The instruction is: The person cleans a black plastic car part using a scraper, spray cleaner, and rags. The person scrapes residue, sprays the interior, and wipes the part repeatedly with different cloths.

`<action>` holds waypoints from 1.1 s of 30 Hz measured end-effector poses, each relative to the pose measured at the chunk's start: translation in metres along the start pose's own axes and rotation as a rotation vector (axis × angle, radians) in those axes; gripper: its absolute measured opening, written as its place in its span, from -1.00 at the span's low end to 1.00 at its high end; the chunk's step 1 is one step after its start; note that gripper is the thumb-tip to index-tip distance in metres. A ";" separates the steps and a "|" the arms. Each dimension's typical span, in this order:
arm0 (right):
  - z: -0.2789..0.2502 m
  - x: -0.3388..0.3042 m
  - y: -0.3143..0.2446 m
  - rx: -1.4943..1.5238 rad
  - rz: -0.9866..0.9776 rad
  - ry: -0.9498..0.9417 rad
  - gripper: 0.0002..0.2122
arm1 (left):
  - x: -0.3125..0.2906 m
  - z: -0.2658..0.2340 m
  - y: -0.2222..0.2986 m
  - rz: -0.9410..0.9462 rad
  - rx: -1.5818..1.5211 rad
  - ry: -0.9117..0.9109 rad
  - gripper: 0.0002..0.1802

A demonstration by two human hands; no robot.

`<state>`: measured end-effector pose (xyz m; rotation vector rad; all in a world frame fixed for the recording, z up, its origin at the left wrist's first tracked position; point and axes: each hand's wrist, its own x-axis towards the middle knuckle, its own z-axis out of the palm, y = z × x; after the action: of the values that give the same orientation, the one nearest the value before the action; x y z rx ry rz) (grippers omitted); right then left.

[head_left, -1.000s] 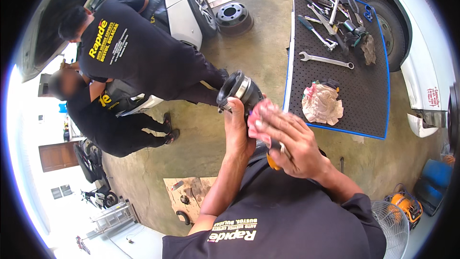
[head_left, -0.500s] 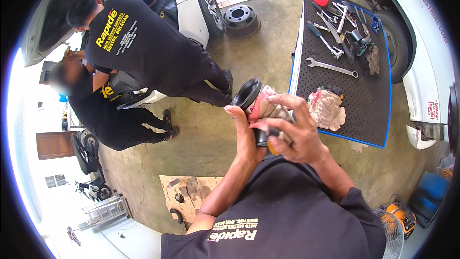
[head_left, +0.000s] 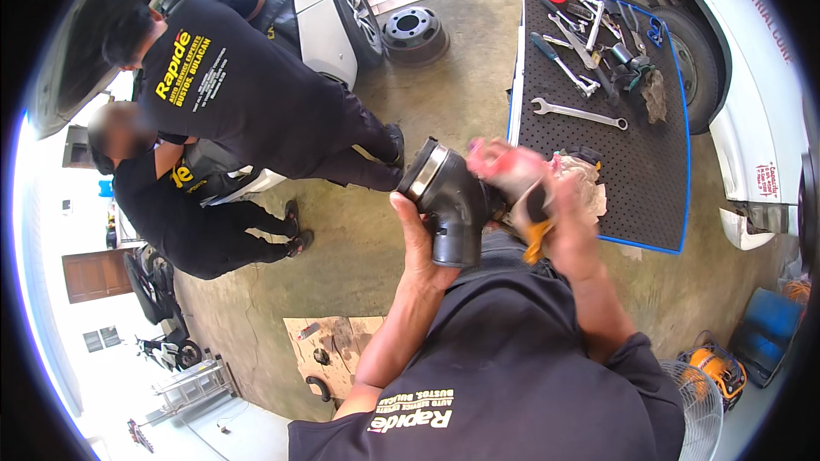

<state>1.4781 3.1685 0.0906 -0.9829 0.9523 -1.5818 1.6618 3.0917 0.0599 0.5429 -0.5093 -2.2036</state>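
A black elbow-shaped rubber hose [head_left: 453, 205] is held up at chest height, over the concrete floor [head_left: 444, 102] and just left of the black rubber mat [head_left: 598, 154] with the blue rim. Its wide mouth, ringed by a metal band, points up and to the left; from there the body runs down and right to the bend, and the shorter leg drops straight down toward the person's dark shirt. The left hand [head_left: 420, 243] wraps the lower leg from the left, fingers curled behind it and thumb along its side. The right hand [head_left: 568, 226] is closed around a pinkish rag [head_left: 504, 166] and an orange-handled tool [head_left: 536, 226] pressed against the hose's right side; it is blurred, so the exact finger grip cannot be told. A second rag [head_left: 589, 183] lies on the mat beside a long spanner [head_left: 579, 113] and other tools.

Compared with half a second ago, the hose sits slightly higher and its mouth tips further left, and the right hand has shifted from over the hose to its right side. Two people in dark shirts lean into a white car [head_left: 329, 0] at upper left.
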 end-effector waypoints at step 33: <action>0.034 -0.009 -0.006 -0.332 0.158 0.182 -0.77 | 0.001 -0.004 -0.020 0.286 -0.122 -0.471 -0.26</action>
<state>1.5089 3.1749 0.1068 -0.9698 1.4182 -1.4240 1.6513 3.1026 0.0457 -0.1195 -0.6447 -2.0619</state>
